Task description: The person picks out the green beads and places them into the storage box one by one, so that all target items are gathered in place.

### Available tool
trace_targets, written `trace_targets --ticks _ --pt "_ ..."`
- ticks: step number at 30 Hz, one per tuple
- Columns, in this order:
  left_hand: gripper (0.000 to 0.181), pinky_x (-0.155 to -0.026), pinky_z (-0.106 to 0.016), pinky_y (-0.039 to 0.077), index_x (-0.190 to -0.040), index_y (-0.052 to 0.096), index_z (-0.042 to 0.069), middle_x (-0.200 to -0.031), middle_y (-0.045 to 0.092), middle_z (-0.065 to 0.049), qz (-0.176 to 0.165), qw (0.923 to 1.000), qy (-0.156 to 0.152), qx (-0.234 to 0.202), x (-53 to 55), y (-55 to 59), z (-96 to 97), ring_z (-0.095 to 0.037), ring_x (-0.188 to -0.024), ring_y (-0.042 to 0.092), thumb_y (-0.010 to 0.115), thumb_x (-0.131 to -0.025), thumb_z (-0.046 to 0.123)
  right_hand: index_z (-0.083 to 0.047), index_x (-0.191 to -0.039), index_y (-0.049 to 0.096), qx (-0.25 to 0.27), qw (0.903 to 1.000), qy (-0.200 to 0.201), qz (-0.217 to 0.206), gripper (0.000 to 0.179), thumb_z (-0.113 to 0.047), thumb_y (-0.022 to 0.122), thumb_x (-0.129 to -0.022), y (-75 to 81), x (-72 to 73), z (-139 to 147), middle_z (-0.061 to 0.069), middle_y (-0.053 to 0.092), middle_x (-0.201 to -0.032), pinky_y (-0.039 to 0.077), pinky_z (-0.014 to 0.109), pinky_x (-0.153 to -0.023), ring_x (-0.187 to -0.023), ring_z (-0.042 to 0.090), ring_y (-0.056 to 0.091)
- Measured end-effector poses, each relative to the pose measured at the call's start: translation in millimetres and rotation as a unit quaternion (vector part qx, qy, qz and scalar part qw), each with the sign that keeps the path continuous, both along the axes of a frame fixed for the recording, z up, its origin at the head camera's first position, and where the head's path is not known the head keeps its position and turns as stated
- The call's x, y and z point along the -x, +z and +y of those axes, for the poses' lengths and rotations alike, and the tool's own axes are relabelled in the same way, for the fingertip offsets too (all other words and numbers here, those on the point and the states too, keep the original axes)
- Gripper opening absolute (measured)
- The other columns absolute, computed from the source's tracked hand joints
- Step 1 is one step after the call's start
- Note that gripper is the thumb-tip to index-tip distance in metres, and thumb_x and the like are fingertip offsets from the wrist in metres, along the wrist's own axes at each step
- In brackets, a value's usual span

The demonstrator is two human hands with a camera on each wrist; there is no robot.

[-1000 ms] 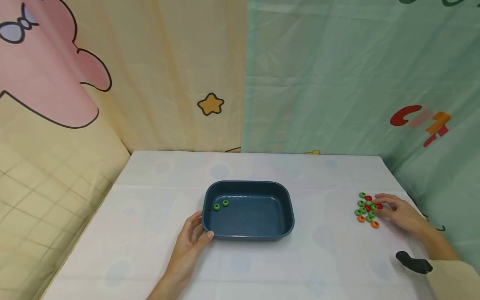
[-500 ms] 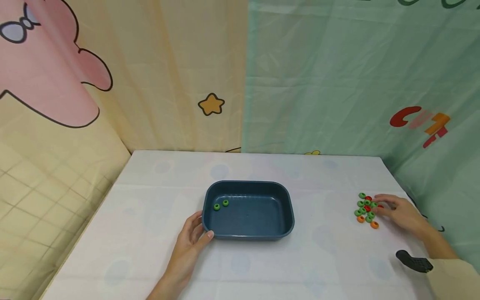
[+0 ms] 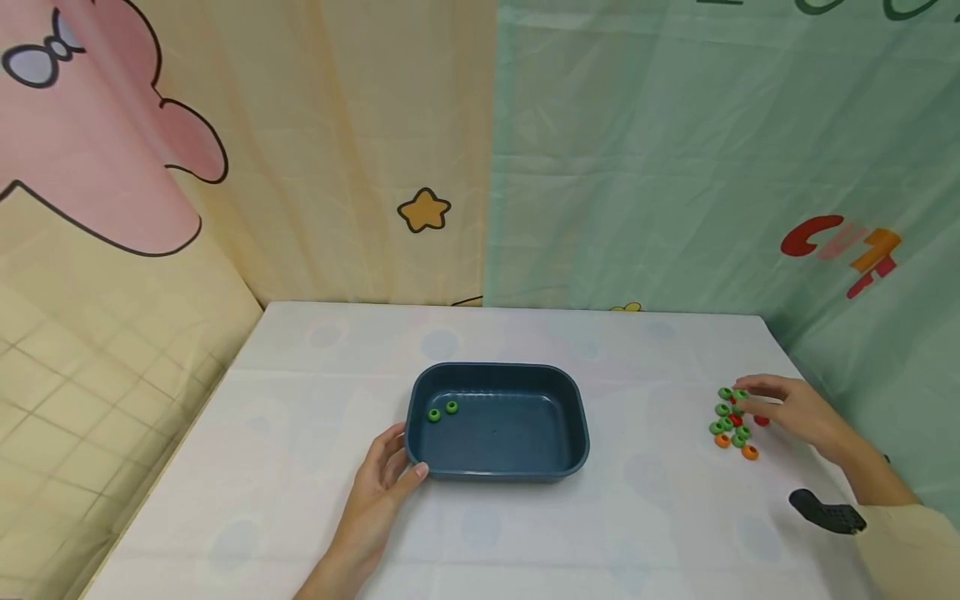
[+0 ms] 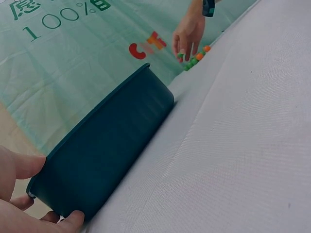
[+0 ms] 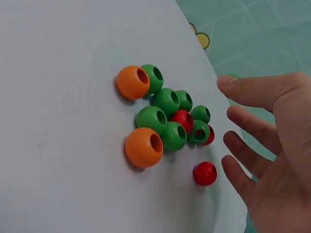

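A dark blue rectangular tray (image 3: 517, 421) stands on the white-covered table with two green beads (image 3: 434, 415) inside, toward its left end. My left hand (image 3: 367, 492) grips its near left corner, thumb at the rim and fingers against the outer wall. At the right, my right hand (image 3: 813, 421) pinches a green bead (image 4: 180, 56) between thumb and fingertips, just over a loose group of beads. In the right wrist view only a sliver of that bead shows past the thumb. The group holds several green beads (image 5: 165, 101), two orange beads (image 5: 144, 147) and some red beads (image 5: 205, 173).
The white table (image 3: 322, 417) has its right edge close beyond the right hand. Printed curtains (image 3: 637, 150) hang behind it and at both sides. A black strap end (image 3: 825, 512) sticks out near the right sleeve cuff.
The right hand has taken a green bead from the group and risen a little, away from the table. A red bead beneath it is now exposed. The left hand and tray stay put.
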State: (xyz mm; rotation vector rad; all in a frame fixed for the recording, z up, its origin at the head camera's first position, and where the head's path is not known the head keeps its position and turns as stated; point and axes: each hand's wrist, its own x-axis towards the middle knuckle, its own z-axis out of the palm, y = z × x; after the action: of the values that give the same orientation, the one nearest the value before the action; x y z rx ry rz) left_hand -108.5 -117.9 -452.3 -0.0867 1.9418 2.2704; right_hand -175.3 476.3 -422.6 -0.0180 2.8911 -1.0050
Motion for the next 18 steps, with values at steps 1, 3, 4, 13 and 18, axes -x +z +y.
trace_targets --ticks 1,3,4,13,18 --pt "0.068 -0.101 -0.022 0.046 -0.157 0.034 0.010 -0.157 0.036 -0.016 0.000 1.0000 0.000 0.000 0.0 -0.1 0.0 -0.033 -0.149 0.032 0.067 -0.098 -0.001 0.006 -0.135 0.060 -0.001 1.0000 0.003 -0.002 0.050 -0.032 0.067 -0.103 1.6 1.3 -2.5 0.034 0.052 -0.140 0.054 0.050 -0.091 -0.128 0.054 0.043" --pt "0.068 -0.100 -0.022 0.046 -0.157 0.034 0.010 -0.157 0.036 -0.016 0.000 1.0000 0.001 -0.001 0.2 -0.4 -0.1 -0.032 -0.149 0.032 0.067 -0.098 -0.001 0.006 -0.135 0.061 0.001 0.9999 0.011 -0.004 0.049 -0.031 0.067 -0.103 5.0 3.9 -7.7 0.033 0.053 -0.139 0.056 0.037 -0.084 -0.127 0.052 0.045" --pt "0.068 -0.100 -0.022 0.046 -0.156 0.034 0.010 -0.157 0.037 -0.016 0.001 1.0000 0.001 -0.003 0.2 -0.7 -0.1 -0.032 -0.149 0.033 0.067 -0.098 -0.002 0.006 -0.135 0.061 0.002 0.9998 0.017 -0.005 0.049 -0.030 0.067 -0.103 6.2 5.2 -10.1 0.033 0.054 -0.139 0.056 0.032 -0.079 -0.126 0.052 0.045" --pt "0.068 -0.100 -0.022 0.046 -0.156 0.036 0.010 -0.156 0.039 -0.014 0.007 1.0000 -0.001 -0.007 0.8 -2.6 -0.3 -0.030 -0.147 0.035 0.068 -0.098 -0.001 0.004 -0.134 0.061 -0.017 0.9985 0.052 0.000 0.042 -0.025 0.067 -0.103 16.0 19.2 -33.3 0.026 0.062 -0.132 0.051 0.023 -0.080 -0.121 0.046 0.055" --pt "0.068 -0.101 -0.022 0.046 -0.156 0.036 0.011 -0.156 0.038 -0.014 0.005 1.0000 -0.003 -0.004 1.0 -2.5 -0.7 -0.030 -0.148 0.034 0.069 -0.098 0.000 0.003 -0.132 0.063 -0.015 0.9978 0.065 0.004 0.040 -0.023 0.068 -0.103 20.6 28.5 -48.2 0.021 0.066 -0.125 0.051 0.019 -0.080 -0.115 0.042 0.061"
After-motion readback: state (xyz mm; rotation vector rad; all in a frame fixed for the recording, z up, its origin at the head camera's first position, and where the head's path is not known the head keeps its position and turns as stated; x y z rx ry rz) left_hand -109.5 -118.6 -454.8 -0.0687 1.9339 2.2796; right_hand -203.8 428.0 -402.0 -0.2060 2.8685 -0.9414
